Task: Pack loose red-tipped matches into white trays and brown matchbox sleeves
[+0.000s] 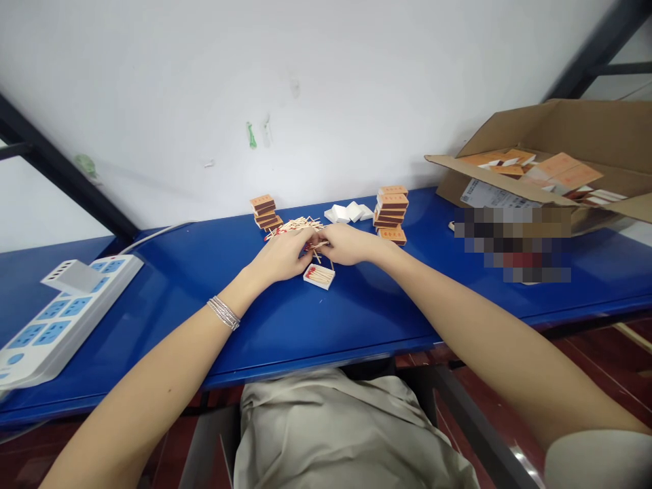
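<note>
My left hand (286, 257) and my right hand (347, 244) meet over the blue table, fingertips bent together around a few matches (320, 246). Both hands are closed; part of the fingers is hidden, so how many matches each holds cannot be made out. Just behind them lies a loose heap of red-tipped matches (300, 225). A small white matchbox tray (326, 282), partly filled with matches, rests on the table in front of my fingers. Some loose matches stick out below my right hand.
Stacked matchboxes (263, 204) stand behind left, with a taller matchbox stack (391, 209) behind right. White trays (346, 213) lie between them. An open cardboard box (509, 187) holds more matchboxes at right. A power strip (66, 319) lies left. A blurred patch covers something near the box.
</note>
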